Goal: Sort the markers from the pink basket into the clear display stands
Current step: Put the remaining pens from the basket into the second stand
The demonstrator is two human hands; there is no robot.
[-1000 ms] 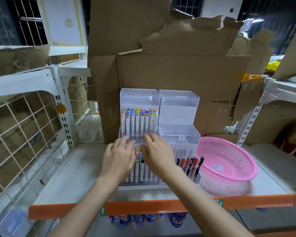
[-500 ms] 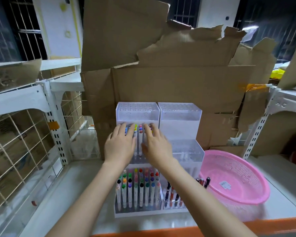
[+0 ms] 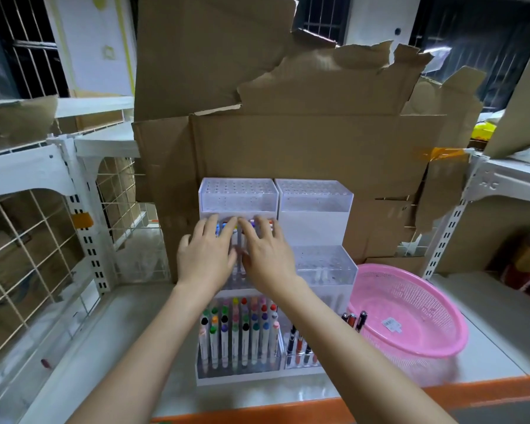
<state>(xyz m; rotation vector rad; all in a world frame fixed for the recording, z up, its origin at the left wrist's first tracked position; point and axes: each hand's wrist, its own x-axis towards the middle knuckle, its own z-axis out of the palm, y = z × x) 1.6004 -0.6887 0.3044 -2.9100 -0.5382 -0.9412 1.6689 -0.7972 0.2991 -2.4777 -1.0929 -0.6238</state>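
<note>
Two clear stepped display stands sit side by side on the shelf, the left stand [image 3: 238,197] and the right stand [image 3: 315,206]. My left hand [image 3: 207,255] and my right hand [image 3: 265,252] lie flat, fingers straight, on the caps of the markers in the left stand's middle tier, hiding most of them. The left stand's front tier holds several coloured markers [image 3: 239,328]. A few dark pens [image 3: 300,341] stand in the right stand's front tier. The pink basket [image 3: 416,316] sits to the right, with no markers visible in it.
Torn cardboard [image 3: 288,133] stands behind the stands. White wire shelving [image 3: 83,228] is on the left, a white shelf bracket [image 3: 453,221] on the right. An orange shelf edge [image 3: 334,405] runs along the front.
Both hands moved up from the front tier's markers to the middle tier's marker caps. The view tilted upward and came closer.
</note>
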